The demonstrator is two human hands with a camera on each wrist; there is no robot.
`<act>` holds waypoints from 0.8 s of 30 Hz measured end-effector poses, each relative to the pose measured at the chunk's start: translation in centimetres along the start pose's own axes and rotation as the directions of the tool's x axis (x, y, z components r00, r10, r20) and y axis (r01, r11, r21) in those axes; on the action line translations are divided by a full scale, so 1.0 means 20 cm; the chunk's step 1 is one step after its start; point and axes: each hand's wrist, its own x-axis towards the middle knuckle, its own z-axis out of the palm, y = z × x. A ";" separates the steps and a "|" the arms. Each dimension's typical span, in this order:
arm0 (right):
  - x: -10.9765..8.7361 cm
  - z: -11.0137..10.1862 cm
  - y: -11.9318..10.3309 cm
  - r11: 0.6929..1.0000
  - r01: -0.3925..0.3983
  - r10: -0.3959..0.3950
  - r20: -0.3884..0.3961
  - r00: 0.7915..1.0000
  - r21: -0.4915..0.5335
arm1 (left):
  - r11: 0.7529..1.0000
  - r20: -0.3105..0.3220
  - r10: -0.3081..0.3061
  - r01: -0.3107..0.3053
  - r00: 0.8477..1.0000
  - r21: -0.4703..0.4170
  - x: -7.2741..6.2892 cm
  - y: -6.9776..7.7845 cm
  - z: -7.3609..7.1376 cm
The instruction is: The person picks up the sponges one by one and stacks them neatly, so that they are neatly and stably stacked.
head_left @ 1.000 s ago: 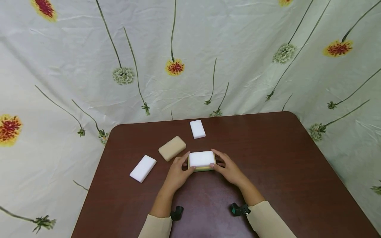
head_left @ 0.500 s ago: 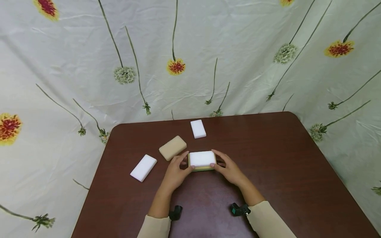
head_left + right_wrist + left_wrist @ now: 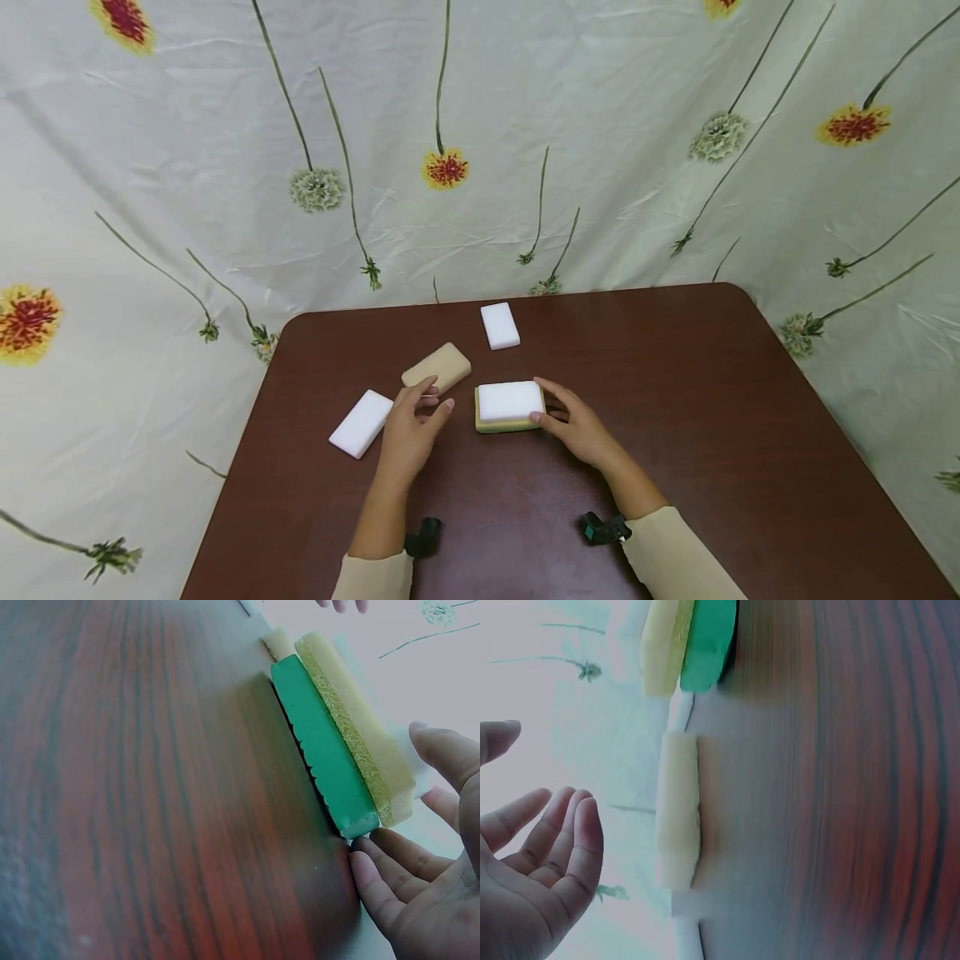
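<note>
A stack stands on the table: a green block lies at the bottom, a yellow sponge above it and a white sponge on top. My right hand holds the stack's right end, thumb at the near corner and fingertips around the end. My left hand is off the stack with loosely bent, spread fingers and nothing in it. In the head view it overlaps the near edge of a beige sponge. Left of that hand lies another white sponge.
One more white sponge lies near the back edge of the dark brown table. Behind the table hangs a pale cloth printed with flowers. Both wrists wear dark camera mounts.
My left hand has let go of the stack's left end and moved left toward the beige sponge. My right hand and the stack have stayed in place.
</note>
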 end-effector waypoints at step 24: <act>0.00 -0.01 0.00 1.000 -0.010 0.010 0.009 1.000 0.018 | 0.992 -0.222 -0.116 0.124 0.968 0.022 -0.04 -0.15 -0.28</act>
